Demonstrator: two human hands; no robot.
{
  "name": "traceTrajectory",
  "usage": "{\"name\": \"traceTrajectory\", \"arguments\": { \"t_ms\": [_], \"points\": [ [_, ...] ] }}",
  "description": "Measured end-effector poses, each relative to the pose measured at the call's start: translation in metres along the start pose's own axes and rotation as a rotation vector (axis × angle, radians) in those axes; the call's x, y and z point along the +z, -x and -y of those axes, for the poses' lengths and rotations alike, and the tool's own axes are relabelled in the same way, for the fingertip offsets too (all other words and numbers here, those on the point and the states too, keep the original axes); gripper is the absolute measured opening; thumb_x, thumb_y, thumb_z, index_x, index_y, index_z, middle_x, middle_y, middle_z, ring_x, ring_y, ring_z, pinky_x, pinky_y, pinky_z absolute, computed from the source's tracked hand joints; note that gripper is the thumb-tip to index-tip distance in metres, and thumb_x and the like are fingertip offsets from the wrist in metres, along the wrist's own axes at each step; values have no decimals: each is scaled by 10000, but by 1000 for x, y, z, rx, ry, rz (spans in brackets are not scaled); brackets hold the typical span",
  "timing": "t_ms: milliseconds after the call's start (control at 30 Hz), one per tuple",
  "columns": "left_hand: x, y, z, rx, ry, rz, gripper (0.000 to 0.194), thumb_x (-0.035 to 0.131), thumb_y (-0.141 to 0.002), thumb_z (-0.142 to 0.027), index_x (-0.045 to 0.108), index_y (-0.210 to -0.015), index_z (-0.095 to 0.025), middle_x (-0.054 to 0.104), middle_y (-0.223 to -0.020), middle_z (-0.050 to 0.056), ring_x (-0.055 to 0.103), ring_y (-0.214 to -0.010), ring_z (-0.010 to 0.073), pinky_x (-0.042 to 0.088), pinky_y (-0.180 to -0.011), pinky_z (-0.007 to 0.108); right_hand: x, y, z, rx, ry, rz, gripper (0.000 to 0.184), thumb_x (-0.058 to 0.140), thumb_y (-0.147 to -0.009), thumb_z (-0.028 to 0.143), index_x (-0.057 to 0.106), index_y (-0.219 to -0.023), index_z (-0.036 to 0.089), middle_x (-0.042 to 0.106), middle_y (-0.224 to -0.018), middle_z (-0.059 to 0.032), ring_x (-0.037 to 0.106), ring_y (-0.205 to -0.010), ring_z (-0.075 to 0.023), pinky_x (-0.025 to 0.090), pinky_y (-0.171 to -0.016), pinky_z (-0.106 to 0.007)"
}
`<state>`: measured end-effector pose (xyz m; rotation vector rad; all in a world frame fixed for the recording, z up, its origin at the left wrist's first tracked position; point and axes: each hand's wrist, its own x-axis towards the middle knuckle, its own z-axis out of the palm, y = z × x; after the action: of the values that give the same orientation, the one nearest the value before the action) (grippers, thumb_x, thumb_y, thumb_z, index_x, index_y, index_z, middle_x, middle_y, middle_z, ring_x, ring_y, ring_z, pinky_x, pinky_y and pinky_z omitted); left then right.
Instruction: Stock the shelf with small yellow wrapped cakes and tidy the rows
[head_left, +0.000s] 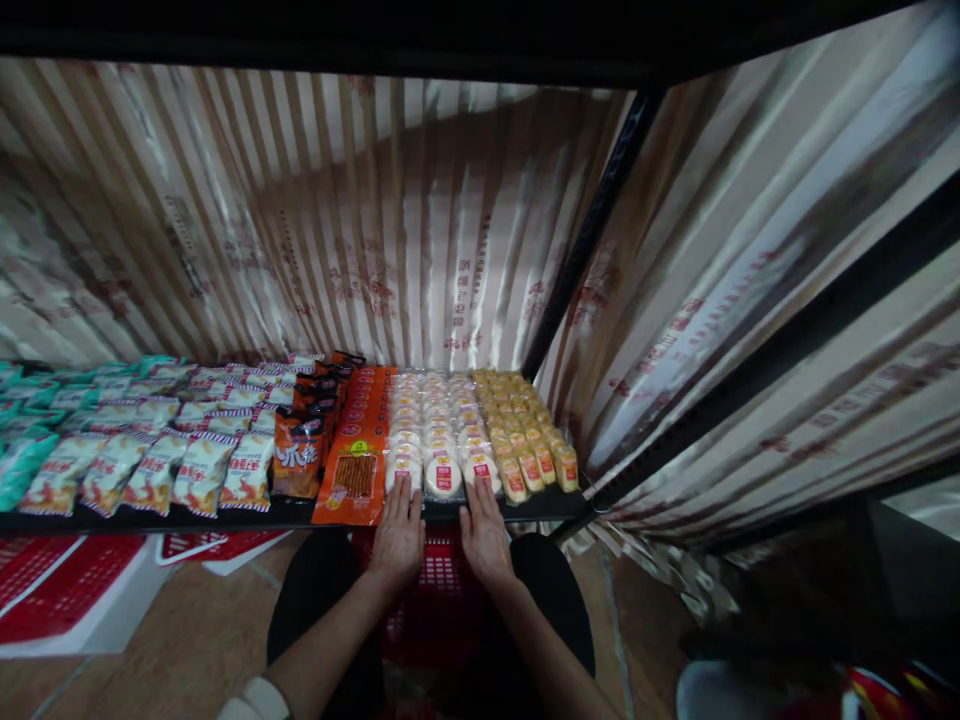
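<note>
My left hand (400, 538) lies with fingers stretched out on the front of the left row of round white wrapped cakes (405, 465). The fingers of my right hand (486, 530), also stretched, touch the front cake of the right row (477, 467). Between my hands the front cake of the middle row (443, 476) shows its red label. Left of the cakes lies a flat orange snack packet (355, 477) with brown sticks showing through it. Rows of small yellowish wrapped cakes (529, 465) stand to the right.
Orange-and-black bags (300, 450), white snack bags (202, 470) and green bags (26, 465) fill the left of the black shelf (187, 524). A black post (600, 225) rises behind. Below are a red basket (439, 570) and a red-and-white box (82, 590).
</note>
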<state>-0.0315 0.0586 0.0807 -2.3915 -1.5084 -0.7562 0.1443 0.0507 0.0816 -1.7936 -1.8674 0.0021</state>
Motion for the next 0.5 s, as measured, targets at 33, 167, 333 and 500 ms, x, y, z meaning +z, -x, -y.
{"name": "traceTrajectory", "arguments": {
  "t_ms": [33,167,333,500],
  "points": [
    [-1,0,-1,-2,-5,-12,459,404,-812,-156,469,-1261,-86,359,-1424,177,263,-1350,289,369,-1029,493,1,0,1,-12,9,-13,483,298,-905,276,474,-1291,44,323,-1443,-174,187,-1378,-253,308,-1072,-434],
    [-2,-2,-3,-44,-19,-19,465,417,-812,-168,464,-1262,-62,355,-1420,199,260,-1349,302,354,-1038,493,4,-6,5,-36,30,-46,492,298,-909,294,435,-1331,81,266,-1474,-155,142,-1388,-268,277,-1077,-463],
    [6,0,-3,-75,14,74,505,431,-813,-210,438,-1294,-55,367,-1410,198,312,-1325,300,381,-1018,468,14,-13,6,-69,58,-28,462,312,-902,288,486,-1301,134,313,-1458,-135,163,-1382,-277,268,-1073,-471],
    [3,-3,-2,-106,33,58,498,424,-831,-229,440,-1302,-66,374,-1411,185,320,-1321,301,388,-1018,447,16,-15,7,-100,93,-54,484,304,-903,300,476,-1304,90,309,-1453,-169,143,-1384,-289,269,-1066,-481]
  ]
}}
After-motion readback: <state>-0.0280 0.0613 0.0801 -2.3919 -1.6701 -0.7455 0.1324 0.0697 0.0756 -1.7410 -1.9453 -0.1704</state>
